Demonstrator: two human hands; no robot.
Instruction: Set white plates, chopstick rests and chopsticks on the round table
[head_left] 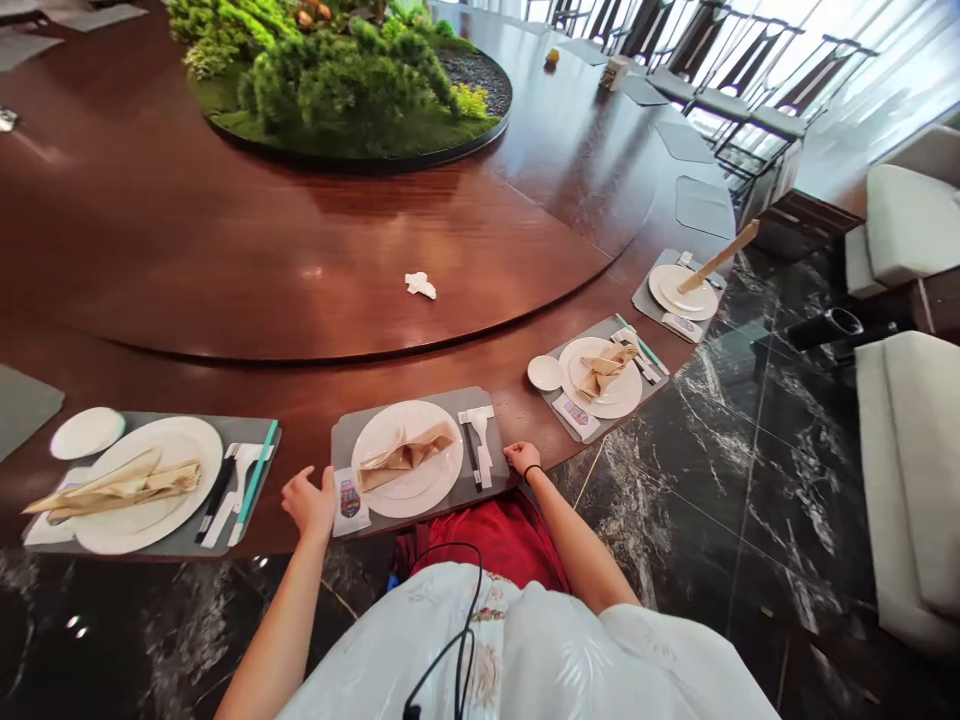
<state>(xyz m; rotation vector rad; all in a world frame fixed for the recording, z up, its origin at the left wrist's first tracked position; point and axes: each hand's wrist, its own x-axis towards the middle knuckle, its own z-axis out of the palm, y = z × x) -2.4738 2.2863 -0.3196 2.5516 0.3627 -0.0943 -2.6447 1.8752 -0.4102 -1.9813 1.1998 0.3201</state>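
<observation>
A grey placemat (pixel 412 398) lies at the table's front edge, between my two hands. On it are a white plate (pixel 409 413) with a folded tan napkin (pixel 405 458), a white packet with a printed badge (pixel 350 500), a white spoon (pixel 481 440) and a dark stick-like item (pixel 472 455). My left hand (pixel 309 503) is at the mat's left edge, thumb and fingers apart, with nothing visible in it. Beside the right edge, my right hand (pixel 523 458) has curled fingers; whether they grip the mat is hidden.
Similar settings lie left, with a plate (pixel 202 440) and small dish (pixel 88 433), and right, with another plate (pixel 626 395). A crumpled white tissue (pixel 421 285) rests on the turntable (pixel 315 270) before the greenery (pixel 360 90). Pale armchairs (pixel 911 480) stand right.
</observation>
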